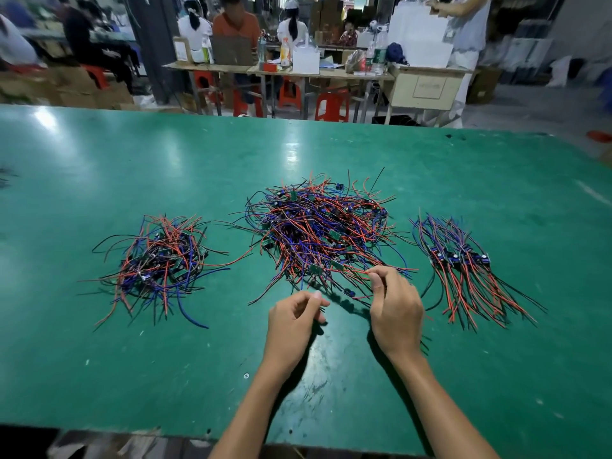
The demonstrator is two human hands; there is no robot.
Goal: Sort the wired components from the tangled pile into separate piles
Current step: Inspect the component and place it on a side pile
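Both hands (395, 304) apparently pinching wires (385, 271).

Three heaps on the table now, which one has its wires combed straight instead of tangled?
The right-hand pile: its wires lie roughly parallel. The middle pile and left pile are both tangled.

On your tabletop (99, 359), the tangled pile (318, 233) sits centrally; a looser pile (159, 263) lies left of it, an aligned pile (463, 270) right of it.
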